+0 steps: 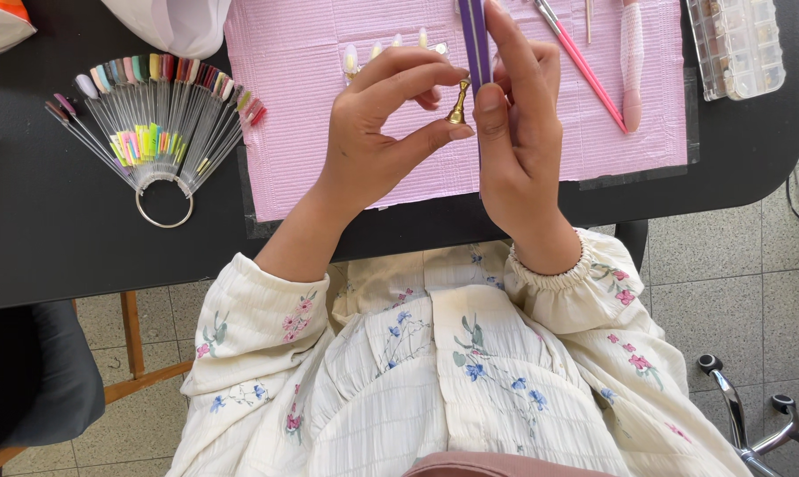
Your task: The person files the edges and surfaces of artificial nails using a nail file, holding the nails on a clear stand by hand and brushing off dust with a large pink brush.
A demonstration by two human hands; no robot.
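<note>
Left hand (pixel 377 141) pinching gold stand (pixel 458 103), right hand (pixel 519 132) gripping purple file (pixel 475 40)

Both hands are raised close together, forearms coming up from gathered floral sleeves. The left hand (pixel 373 132) curls with thumb and forefinger closed in a pinch grip, its palm turned right. The right hand (pixel 519 132) stands upright beside it, fingers extended, thumb pressed inward in a grip.

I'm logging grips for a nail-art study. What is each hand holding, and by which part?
Left hand pinches a small gold stand at its base, between thumb and forefinger. Right hand grips a purple file at its lower end.
</note>
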